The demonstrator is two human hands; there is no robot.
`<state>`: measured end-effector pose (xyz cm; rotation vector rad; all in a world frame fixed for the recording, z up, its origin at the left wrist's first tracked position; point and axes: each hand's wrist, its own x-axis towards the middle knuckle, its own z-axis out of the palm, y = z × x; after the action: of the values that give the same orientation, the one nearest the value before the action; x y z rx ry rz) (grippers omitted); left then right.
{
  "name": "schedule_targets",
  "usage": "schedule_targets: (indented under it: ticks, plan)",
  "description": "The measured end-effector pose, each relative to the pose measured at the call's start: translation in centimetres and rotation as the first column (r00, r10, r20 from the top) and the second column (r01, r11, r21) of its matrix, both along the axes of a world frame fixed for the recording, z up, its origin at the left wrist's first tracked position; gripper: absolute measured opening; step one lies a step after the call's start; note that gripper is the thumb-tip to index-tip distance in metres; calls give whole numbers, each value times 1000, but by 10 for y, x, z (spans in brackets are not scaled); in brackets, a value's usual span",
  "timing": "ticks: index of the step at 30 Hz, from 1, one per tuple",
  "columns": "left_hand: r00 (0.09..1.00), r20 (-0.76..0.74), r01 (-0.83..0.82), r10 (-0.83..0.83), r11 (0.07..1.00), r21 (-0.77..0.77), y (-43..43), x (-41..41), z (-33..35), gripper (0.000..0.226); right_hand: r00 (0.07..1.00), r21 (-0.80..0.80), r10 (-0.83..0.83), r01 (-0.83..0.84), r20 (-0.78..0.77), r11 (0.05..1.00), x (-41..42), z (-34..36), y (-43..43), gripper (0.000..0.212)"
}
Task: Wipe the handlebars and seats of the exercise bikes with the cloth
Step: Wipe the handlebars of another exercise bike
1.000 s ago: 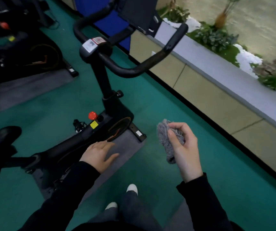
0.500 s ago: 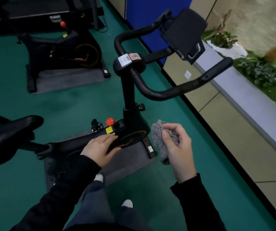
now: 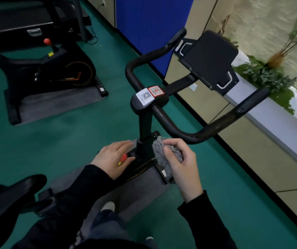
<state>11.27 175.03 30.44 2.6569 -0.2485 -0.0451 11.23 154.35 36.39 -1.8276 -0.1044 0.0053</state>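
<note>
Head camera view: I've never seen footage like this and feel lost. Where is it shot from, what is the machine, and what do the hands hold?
The camera sits on a person's head, looking forward and down, so the two hands are their own. The black machine is an exercise bike: its curved handlebars are in front, its seat at lower left. It stands on a grey mat on a green floor. The right hand grips a grey cloth beside the bike's post. The left hand is open and holds nothing. A second bike stands farther back.
</note>
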Motion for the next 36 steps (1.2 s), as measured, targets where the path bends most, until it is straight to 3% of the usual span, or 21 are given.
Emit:
schedule_targets:
  ticks: [3,7,14,17,22,27,32,36]
  plan:
    - [994,88,61,-57,998,-36,23,29,12,60,998,-21,-53,53,21,998,12,0,28,15]
    - [951,275,158,-139,986,-48,33,72,28,51,970,-79,-204,215,130,973,22,4,49,16]
    - [862,425,326,-277,944,-44,17,143,40,47,843,-233,-404,498,355,835,58,29,52,12]
    - [836,444,392,-322,917,-73,11,163,38,44,859,-406,-338,486,385,773,85,32,56,11]
    - [806,472,473,-358,869,-148,8,182,32,40,928,-656,-110,331,355,678,110,15,70,11]
    - [802,499,501,-328,824,-264,9,184,27,38,917,-702,-51,338,396,627,97,6,57,14]
    - [795,510,536,-330,774,-336,12,189,25,36,862,-668,-106,457,496,587,95,-5,66,21]
    - [793,510,549,-333,753,-363,12,193,22,34,871,-747,30,403,490,529,105,-15,79,24]
